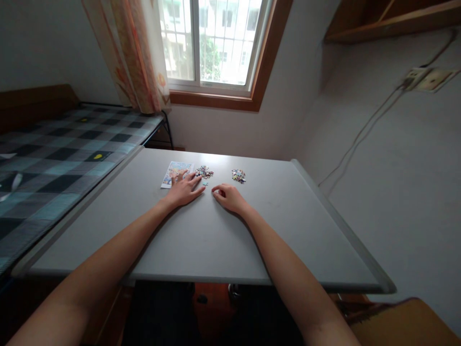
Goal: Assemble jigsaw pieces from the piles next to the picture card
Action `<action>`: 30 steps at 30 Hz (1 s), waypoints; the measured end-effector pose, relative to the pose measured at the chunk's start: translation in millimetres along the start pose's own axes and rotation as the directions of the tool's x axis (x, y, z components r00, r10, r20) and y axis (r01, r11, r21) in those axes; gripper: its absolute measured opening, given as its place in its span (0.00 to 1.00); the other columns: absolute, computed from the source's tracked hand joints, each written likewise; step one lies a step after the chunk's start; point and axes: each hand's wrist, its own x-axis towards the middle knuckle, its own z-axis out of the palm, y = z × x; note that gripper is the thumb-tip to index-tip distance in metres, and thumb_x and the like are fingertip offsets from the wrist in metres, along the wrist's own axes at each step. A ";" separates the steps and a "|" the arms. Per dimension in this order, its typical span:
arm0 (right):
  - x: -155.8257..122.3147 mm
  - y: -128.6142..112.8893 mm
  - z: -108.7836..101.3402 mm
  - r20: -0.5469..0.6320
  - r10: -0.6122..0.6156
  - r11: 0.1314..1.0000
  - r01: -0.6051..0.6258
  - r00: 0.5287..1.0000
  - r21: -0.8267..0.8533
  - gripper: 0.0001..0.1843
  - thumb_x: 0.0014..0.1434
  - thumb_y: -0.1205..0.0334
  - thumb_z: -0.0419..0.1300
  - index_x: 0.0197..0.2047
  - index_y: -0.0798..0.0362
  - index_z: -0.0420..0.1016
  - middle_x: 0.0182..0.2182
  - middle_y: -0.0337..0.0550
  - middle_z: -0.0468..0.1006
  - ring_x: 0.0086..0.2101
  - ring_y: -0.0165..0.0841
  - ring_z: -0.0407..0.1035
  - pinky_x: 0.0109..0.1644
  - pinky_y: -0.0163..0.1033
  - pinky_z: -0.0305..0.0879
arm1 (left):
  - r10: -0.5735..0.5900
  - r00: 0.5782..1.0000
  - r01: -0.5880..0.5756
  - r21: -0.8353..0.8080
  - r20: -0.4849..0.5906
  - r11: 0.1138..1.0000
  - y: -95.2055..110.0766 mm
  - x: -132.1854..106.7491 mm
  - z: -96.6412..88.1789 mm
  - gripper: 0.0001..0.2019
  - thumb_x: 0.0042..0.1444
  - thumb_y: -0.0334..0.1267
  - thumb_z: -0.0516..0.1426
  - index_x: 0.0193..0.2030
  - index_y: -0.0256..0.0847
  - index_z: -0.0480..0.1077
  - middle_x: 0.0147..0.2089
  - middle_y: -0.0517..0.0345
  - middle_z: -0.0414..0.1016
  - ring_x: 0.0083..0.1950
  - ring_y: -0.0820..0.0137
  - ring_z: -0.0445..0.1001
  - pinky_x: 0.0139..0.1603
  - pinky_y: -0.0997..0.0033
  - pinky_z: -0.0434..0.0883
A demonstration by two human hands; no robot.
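Note:
Fingers spread, my left hand [183, 190] lies over the right part of a printed picture sheet [167, 179]. Its fingertips reach the near-left edge of a pile of small jigsaw puzzle pieces [205, 171]. A little light-green cluster of puzzle pieces [205, 183] sits between that pile and my left thumb. My right hand [230, 197] rests just right of the cluster, its fingers curled and the thumb close to the index finger. Whatever is in that pinch, if anything, is too small to make out. A second pile of puzzle pieces [238, 176] lies beyond my right hand.
Everything lies on a white table [201, 240] with raised side rims. A bed with a checkered cover [118, 137] stands along the left. Ahead is a window [216, 43] with a patterned curtain [133, 57]. Cables [360, 132] hang on the right wall.

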 end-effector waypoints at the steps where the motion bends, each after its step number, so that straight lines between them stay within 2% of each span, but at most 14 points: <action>1: 0.0 0.0 -0.2 0.000 0.001 1.000 -0.001 1.000 -0.003 0.11 0.58 0.63 0.57 0.40 0.55 0.79 0.25 0.37 0.67 0.27 0.26 0.60 0.35 0.32 0.55 | -0.004 1.000 0.003 0.002 0.004 1.000 0.2 0.1 -0.2 0.28 0.61 0.59 0.43 0.63 0.52 0.61 0.68 0.56 0.57 0.69 0.51 0.45 0.64 0.41 0.41; 16: 0.1 3.3 1.0 -0.008 -0.001 1.000 0.001 1.000 0.013 0.11 0.58 0.63 0.57 0.40 0.54 0.79 0.26 0.38 0.68 0.28 0.26 0.60 0.36 0.32 0.56 | 0.039 0.998 -0.040 -0.029 -0.047 0.999 -2.3 0.0 2.8 0.25 0.60 0.56 0.47 0.60 0.50 0.65 0.67 0.56 0.57 0.67 0.53 0.49 0.62 0.48 0.52; 30: 0.7 4.5 2.3 -0.011 -0.013 1.000 0.013 1.000 0.022 0.11 0.57 0.64 0.57 0.41 0.54 0.79 0.26 0.37 0.68 0.27 0.26 0.60 0.35 0.32 0.56 | 0.053 0.993 -0.056 -0.031 -0.105 0.998 -3.5 -0.9 4.6 0.24 0.60 0.54 0.48 0.59 0.48 0.67 0.66 0.55 0.59 0.65 0.54 0.51 0.62 0.49 0.53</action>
